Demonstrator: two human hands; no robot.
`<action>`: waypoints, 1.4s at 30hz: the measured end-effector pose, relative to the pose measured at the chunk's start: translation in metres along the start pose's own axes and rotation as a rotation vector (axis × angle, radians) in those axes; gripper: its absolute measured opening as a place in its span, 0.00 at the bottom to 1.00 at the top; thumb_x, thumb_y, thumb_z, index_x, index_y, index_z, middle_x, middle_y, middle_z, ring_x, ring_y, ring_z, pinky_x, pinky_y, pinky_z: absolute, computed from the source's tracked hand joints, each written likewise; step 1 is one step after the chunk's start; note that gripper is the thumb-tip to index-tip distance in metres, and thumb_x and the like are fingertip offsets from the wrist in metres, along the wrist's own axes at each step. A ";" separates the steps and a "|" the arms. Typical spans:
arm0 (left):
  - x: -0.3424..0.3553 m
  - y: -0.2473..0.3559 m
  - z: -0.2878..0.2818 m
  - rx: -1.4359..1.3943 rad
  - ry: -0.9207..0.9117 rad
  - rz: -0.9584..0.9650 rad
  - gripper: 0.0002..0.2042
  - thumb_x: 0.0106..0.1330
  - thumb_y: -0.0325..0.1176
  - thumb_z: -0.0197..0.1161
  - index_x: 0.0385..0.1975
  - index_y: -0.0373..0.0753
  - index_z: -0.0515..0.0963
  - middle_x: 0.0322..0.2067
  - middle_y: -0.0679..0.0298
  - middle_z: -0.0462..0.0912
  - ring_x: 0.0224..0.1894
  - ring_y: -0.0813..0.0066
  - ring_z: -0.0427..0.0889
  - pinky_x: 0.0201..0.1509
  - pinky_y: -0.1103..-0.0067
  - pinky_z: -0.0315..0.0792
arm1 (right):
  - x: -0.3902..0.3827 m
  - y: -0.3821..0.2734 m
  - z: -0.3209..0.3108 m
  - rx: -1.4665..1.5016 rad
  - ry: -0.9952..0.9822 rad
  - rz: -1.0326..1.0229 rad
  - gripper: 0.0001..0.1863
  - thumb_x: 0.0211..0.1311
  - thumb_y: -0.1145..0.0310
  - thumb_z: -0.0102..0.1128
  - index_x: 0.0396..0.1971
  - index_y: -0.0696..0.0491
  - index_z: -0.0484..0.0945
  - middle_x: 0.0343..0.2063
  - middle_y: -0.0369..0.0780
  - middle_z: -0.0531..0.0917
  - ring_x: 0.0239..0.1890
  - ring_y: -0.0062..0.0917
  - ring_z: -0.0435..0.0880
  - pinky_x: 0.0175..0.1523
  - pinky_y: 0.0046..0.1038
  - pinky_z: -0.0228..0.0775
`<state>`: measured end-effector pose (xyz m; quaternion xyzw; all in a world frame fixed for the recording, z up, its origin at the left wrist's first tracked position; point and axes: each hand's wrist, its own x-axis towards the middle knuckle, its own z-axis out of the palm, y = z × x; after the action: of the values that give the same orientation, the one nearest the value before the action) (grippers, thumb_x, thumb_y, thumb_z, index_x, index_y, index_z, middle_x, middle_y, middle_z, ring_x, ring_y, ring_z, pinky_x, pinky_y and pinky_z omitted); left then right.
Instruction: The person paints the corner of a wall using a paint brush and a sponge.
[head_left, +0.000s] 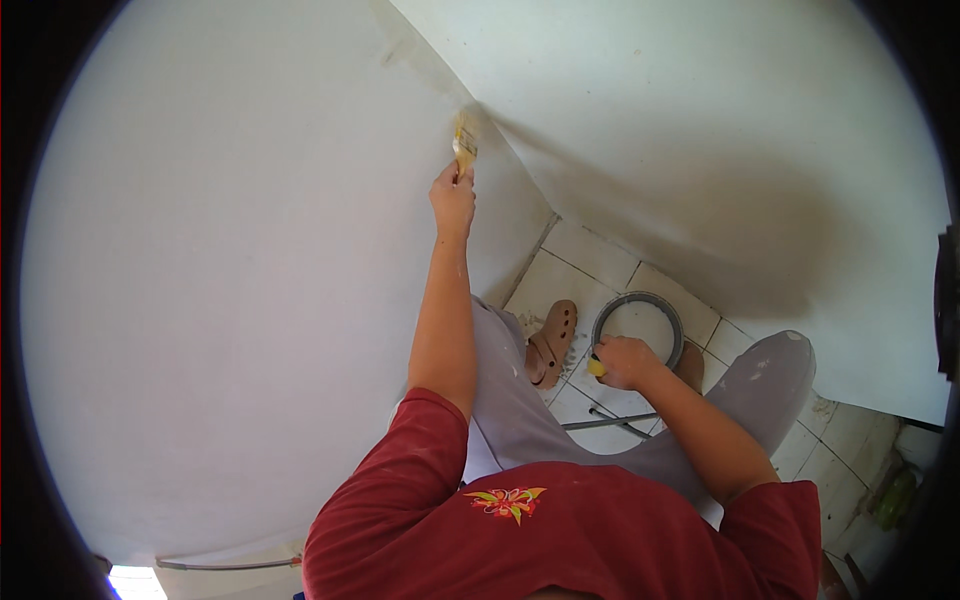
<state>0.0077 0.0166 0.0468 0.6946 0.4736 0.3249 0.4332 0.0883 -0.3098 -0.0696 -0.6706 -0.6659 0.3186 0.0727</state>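
Observation:
My left hand (453, 203) is stretched up and forward, closed round the handle of a flat paintbrush (465, 142). The brush's bristles touch the pale wall (250, 200) close to the corner, where the surface looks damp and slightly yellowish. Lower down, my right hand (629, 362) is closed at the near side of a round bucket (638, 296) with a dark grey rim and whitish inside. A short yellow piece (597, 366) sticks out of its fingers; the rest is covered by the hand, so its kind does not show.
A second wall (720, 120) meets the first at the corner, with a shadow across it. White floor tiles (585, 255) carry paint specks. My feet in brown clogs (553, 345) stand beside the bucket. Grey tubes (615, 421) lie near my legs. A greenish object (893, 497) stands at the far right.

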 end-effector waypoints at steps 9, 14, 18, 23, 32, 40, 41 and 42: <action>0.020 0.013 0.030 0.006 0.270 0.243 0.12 0.65 0.26 0.55 0.46 0.30 0.75 0.22 0.58 0.74 0.21 0.70 0.69 0.28 0.76 0.67 | 0.004 -0.012 -0.005 0.007 0.015 -0.005 0.16 0.46 0.62 0.65 0.34 0.56 0.79 0.38 0.44 0.78 0.40 0.40 0.81 0.44 0.38 0.75; 0.007 0.012 0.067 0.106 0.376 0.290 0.12 0.63 0.24 0.54 0.45 0.28 0.74 0.29 0.45 0.79 0.29 0.48 0.76 0.37 0.68 0.71 | -0.002 -0.006 -0.005 0.044 0.020 0.039 0.16 0.45 0.62 0.66 0.33 0.56 0.79 0.37 0.44 0.78 0.40 0.40 0.81 0.44 0.39 0.74; 0.031 -0.052 0.070 0.158 0.290 0.118 0.12 0.62 0.25 0.55 0.44 0.27 0.73 0.30 0.44 0.79 0.31 0.48 0.78 0.36 0.68 0.71 | 0.003 -0.013 -0.007 0.040 0.027 0.032 0.17 0.44 0.62 0.66 0.34 0.56 0.78 0.37 0.44 0.78 0.40 0.40 0.81 0.44 0.39 0.74; 0.036 -0.067 0.066 -0.133 -0.252 -0.505 0.04 0.62 0.26 0.56 0.33 0.32 0.73 0.21 0.64 0.70 0.11 0.80 0.61 0.11 0.82 0.54 | 0.001 -0.010 0.001 0.071 0.007 0.030 0.17 0.44 0.63 0.65 0.35 0.56 0.78 0.37 0.44 0.78 0.41 0.40 0.81 0.45 0.38 0.75; -0.001 -0.003 0.059 -0.004 -1.013 -0.608 0.11 0.64 0.27 0.55 0.46 0.34 0.72 0.23 0.69 0.68 0.18 0.89 0.60 0.15 0.90 0.53 | 0.000 0.000 -0.012 0.060 0.057 0.066 0.19 0.45 0.62 0.65 0.37 0.56 0.78 0.37 0.44 0.78 0.42 0.40 0.81 0.46 0.38 0.74; -0.003 -0.007 0.049 0.103 -1.063 -0.552 0.15 0.65 0.29 0.53 0.51 0.34 0.73 0.23 0.69 0.70 0.17 0.89 0.60 0.14 0.90 0.52 | 0.005 0.016 -0.006 0.022 0.060 0.016 0.23 0.48 0.62 0.64 0.44 0.55 0.70 0.38 0.48 0.79 0.41 0.44 0.80 0.44 0.41 0.73; -0.003 -0.009 0.048 0.066 -1.061 -0.549 0.15 0.65 0.29 0.53 0.51 0.34 0.73 0.23 0.69 0.70 0.17 0.89 0.60 0.14 0.90 0.52 | 0.005 0.015 -0.011 0.027 0.088 0.039 0.24 0.48 0.63 0.64 0.44 0.55 0.68 0.38 0.49 0.79 0.41 0.45 0.80 0.44 0.42 0.72; -0.002 -0.010 0.046 0.082 -1.069 -0.537 0.14 0.65 0.28 0.53 0.50 0.33 0.73 0.24 0.66 0.71 0.17 0.87 0.62 0.14 0.89 0.54 | 0.007 0.013 -0.016 0.000 0.072 0.040 0.24 0.48 0.63 0.64 0.44 0.55 0.68 0.38 0.49 0.79 0.41 0.45 0.80 0.44 0.42 0.72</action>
<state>0.0423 0.0031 0.0184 0.6340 0.3611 -0.2087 0.6512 0.1070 -0.2994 -0.0656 -0.6948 -0.6495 0.2956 0.0900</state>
